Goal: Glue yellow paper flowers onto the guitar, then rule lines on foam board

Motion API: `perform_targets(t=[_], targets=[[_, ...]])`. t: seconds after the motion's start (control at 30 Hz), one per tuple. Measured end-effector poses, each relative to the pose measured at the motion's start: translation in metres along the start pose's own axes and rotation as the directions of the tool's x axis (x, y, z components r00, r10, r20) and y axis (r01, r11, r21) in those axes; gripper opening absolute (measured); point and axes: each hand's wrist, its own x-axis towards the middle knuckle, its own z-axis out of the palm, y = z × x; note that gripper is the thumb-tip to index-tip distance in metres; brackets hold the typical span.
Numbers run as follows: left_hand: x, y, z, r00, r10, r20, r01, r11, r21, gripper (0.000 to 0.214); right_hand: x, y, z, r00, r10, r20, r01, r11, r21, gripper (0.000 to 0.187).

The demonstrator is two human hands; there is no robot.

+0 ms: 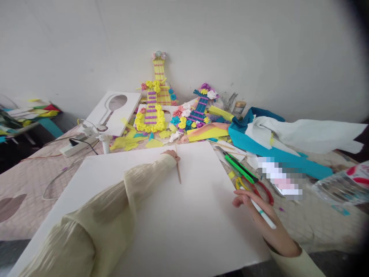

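Note:
A large white board point(184, 215) lies in front of me on the table. Near its far edge, my left hand point(172, 154) is closed on a thin wooden stick point(178, 173), which touches or hovers just over the board; I cannot tell which. The sleeve hides most of that arm. At the board's right edge, my right hand point(259, 213) holds a white marker pen point(266, 218) lying across the hand, its blunt end towards me. Beyond the right hand are a green utility knife point(240, 168) and red-handled scissors point(268, 192).
Paper-flower decorations point(151, 107) lean on the wall. A white board with a cutout point(98, 111) and a power strip point(79, 143) stand left. Blue crepe paper point(291, 159), white paper point(314, 132), a blurred-out phone point(281, 181) and a plastic bottle point(343, 184) are right.

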Motion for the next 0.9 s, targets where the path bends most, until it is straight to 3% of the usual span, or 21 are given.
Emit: perform_targets(t=[0.17, 0.67, 0.9], targets=[[0.007, 0.002, 0.003, 1.0, 0.009, -0.027, -0.009, 1.0, -0.005, 0.029, -0.016, 0.003, 0.0, 0.998, -0.036, -0.044, 0.032, 0.995, -0.095, 0.026], [0.004, -0.007, 0.017, 0.985, 0.108, -0.137, -0.106, 0.994, 0.022, 0.029, -0.071, 0.03, 0.005, 0.979, 0.077, -0.188, -0.111, 0.977, -0.18, 0.027], [-0.003, -0.011, 0.018, 0.982, 0.092, -0.167, -0.088, 0.996, 0.03, 0.029, -0.079, 0.025, 0.011, 0.973, 0.106, -0.203, -0.151, 0.964, -0.22, 0.028]])
